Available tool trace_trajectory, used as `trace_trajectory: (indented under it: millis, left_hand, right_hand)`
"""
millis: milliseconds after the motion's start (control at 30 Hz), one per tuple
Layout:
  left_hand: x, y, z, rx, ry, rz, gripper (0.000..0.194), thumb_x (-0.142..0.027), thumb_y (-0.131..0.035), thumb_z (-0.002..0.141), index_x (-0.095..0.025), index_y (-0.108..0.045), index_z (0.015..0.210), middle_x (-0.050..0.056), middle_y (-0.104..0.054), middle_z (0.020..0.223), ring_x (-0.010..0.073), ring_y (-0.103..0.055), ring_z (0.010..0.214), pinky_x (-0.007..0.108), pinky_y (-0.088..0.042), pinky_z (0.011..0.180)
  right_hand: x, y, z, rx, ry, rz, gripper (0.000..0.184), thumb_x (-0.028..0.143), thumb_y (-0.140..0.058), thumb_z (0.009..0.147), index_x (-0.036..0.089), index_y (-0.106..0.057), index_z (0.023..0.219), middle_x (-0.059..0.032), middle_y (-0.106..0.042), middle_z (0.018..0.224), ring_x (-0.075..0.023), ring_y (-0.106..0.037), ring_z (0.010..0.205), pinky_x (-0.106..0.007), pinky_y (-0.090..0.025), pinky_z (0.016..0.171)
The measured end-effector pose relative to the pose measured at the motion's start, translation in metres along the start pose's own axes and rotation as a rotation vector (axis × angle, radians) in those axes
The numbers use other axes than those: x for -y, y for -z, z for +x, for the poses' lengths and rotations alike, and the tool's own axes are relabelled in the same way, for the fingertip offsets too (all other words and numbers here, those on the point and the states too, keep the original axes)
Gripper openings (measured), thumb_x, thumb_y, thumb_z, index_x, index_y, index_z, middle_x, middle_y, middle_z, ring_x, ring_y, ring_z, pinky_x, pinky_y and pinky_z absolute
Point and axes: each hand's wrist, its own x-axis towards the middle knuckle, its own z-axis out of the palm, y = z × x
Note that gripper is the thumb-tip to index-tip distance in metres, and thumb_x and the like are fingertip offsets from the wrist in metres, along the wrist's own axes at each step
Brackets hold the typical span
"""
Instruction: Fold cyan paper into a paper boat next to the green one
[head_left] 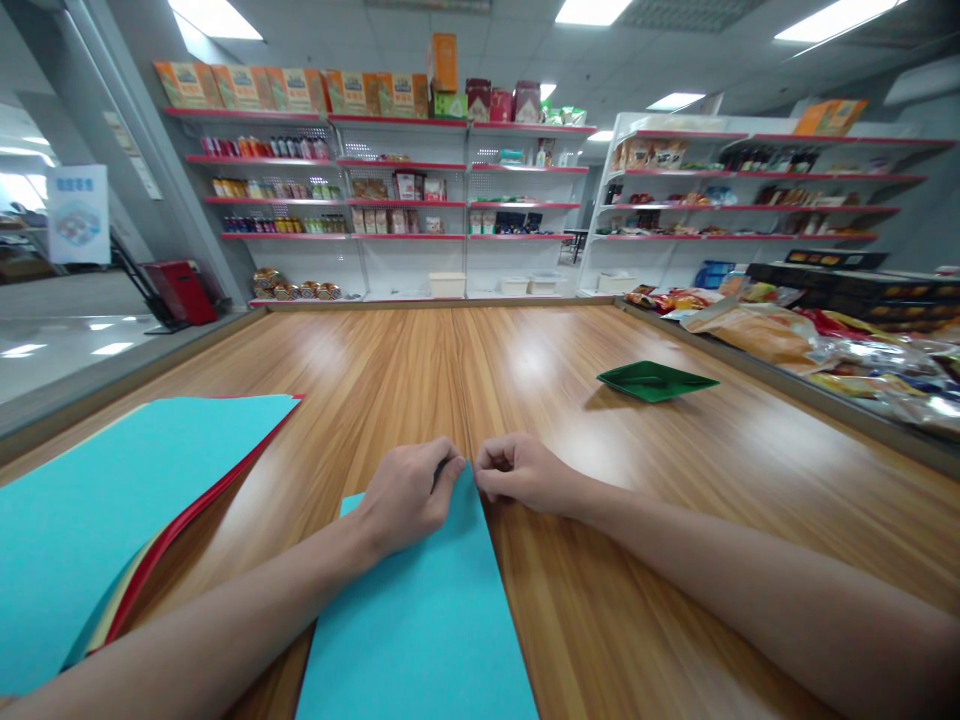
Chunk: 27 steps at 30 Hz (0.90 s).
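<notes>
A light blue sheet of paper (427,620) lies on the wooden table in front of me, running out of view at the bottom. My left hand (412,490) rests on its far part, fingers curled and pinching near the far right corner. Just right of that corner is my right hand (521,470), its fingers closed together at the paper's edge. Whether the right fingertips grip the paper or only touch it is hard to make out. A folded green paper piece (658,382) sits farther off to the right, apart from both hands.
A stack of coloured paper (150,470), light blue on top with red and cream edges below, lies at the left. Bagged snacks (780,335) and dark boxes (847,285) are piled beyond the table's right edge. Stocked shelves (397,205) stand behind the wooden table (360,360).
</notes>
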Motion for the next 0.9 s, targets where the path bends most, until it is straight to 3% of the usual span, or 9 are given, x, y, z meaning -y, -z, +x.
trace_trajectory:
  millis: [900]
  left_hand:
    - [0.0079,0.0041,0.0063,-0.165,0.240,-0.037,0.028,-0.028,-0.042,0.090,-0.017,-0.052,0.066,0.000,-0.055,0.059,0.0142,-0.053,0.055,0.024,-0.032,0.051]
  right_hand:
    - [-0.0029,0.0017,0.0007,0.005,-0.019,-0.060,0.008,0.017,-0.055,0.072,0.013,-0.058,0.066,0.0020,-0.057,0.058,-0.0077,-0.047,0.051,-0.018,-0.032,0.046]
